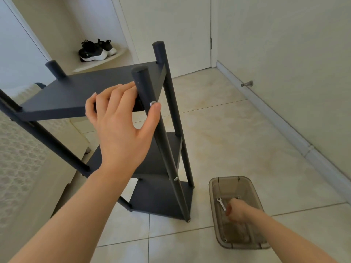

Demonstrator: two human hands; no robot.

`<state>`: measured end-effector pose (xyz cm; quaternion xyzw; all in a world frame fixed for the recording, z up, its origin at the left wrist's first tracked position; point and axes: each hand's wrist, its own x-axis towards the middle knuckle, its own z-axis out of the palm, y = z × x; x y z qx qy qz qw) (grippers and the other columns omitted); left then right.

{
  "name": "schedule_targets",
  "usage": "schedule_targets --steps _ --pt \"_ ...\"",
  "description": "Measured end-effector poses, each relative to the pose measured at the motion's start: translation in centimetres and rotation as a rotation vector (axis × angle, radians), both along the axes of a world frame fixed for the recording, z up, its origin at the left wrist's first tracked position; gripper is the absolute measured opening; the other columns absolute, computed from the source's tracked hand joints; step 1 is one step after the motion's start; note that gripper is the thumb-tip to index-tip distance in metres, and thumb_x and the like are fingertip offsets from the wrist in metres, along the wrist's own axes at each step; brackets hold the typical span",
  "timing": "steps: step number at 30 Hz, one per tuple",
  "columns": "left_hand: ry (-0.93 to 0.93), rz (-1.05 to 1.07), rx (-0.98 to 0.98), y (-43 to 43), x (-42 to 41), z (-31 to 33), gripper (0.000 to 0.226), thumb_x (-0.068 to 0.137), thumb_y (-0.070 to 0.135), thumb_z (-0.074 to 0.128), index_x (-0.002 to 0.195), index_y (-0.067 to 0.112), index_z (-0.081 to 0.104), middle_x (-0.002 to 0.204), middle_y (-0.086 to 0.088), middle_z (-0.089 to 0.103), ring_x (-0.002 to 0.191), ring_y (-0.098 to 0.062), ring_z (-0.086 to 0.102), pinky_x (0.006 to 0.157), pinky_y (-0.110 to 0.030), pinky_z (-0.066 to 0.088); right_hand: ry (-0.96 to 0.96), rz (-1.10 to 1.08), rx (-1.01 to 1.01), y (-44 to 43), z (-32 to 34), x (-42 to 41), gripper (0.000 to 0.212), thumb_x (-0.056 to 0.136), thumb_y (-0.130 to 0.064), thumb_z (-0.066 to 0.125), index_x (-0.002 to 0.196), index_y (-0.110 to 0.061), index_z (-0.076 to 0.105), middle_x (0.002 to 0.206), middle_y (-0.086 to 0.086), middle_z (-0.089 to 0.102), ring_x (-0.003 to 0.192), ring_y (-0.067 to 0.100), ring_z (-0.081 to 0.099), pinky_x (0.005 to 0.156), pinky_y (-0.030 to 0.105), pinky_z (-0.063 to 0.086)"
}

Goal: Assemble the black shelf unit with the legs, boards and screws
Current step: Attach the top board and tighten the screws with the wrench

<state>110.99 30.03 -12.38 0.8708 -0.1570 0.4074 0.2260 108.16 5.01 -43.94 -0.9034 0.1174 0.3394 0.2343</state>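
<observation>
Screw (152,104) seated in the front leg (161,133) at the corner of the top board (66,95), centre of frame; left hand (117,126) braces that joint, grip open, fingers flat on the board, thumb tip touching the screw; right hand (236,209) down in the tray (213,186), lower right, fingers hidden, grip cannot be told; wrench (221,204) just left of it, long axis slanting upper left to lower right; judged: right hand nearer the wrench, screw well up-left of it.
</observation>
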Motion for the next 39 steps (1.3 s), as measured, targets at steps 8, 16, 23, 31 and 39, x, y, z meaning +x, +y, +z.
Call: schedule_targets --steps 8,16,23,31,39 --pt "-0.01 0.027 0.01 0.0 0.1 -0.2 0.046 0.099 0.049 0.044 0.109 0.011 0.067 0.117 -0.003 0.065 0.119 -0.025 0.049 0.11 -0.055 0.028 0.131 0.17 -0.039 1.5 -4.1 -1.5 0.019 0.096 -0.025 0.057 0.111 -0.014 0.055 0.129 0.01 0.057 0.115 0.024 0.057 0.083 0.023 0.041" --pt "0.002 -0.007 -0.01 -0.4 -0.2 -0.1 0.042 0.097 0.047 0.047 0.11 0.014 0.07 0.118 0.001 0.064 0.118 -0.021 0.048 0.109 -0.055 0.028 0.143 0.305 -0.141 2.6 -7.2 -1.0 0.038 0.091 -0.019 0.059 0.128 -0.01 0.057 0.131 0.013 0.06 0.115 0.027 0.059 0.099 0.034 0.046" --pt "0.007 0.005 0.004 0.0 0.0 -0.1 0.042 0.098 0.048 0.047 0.11 0.014 0.07 0.117 0.004 0.064 0.118 -0.019 0.048 0.11 -0.054 0.029 0.086 0.37 -0.201 3.4 -7.8 0.0 0.04 0.093 -0.015 0.049 0.133 -0.012 0.052 0.138 0.01 0.055 0.127 0.027 0.054 0.102 0.037 0.045" --pt "0.02 -0.003 0.013 0.1 0.0 -0.2 0.041 0.098 0.048 0.047 0.11 0.016 0.069 0.116 0.004 0.064 0.117 -0.019 0.049 0.109 -0.052 0.029 -0.04 0.279 -0.188 2.6 -7.5 1.1 0.029 0.097 -0.006 0.042 0.122 -0.007 0.056 0.128 0.013 0.06 0.117 0.029 0.06 0.093 0.033 0.049" --pt "0.052 -0.027 0.016 0.2 0.0 -0.4 0.038 0.096 0.049 0.049 0.106 0.018 0.068 0.112 0.016 0.054 0.118 -0.024 0.052 0.11 -0.057 0.029 -0.129 0.067 -0.07 1.1 -3.7 1.7 0.027 0.098 -0.016 0.047 0.073 -0.028 0.043 0.094 -0.001 0.061 0.084 0.016 0.056 0.067 0.019 0.039"
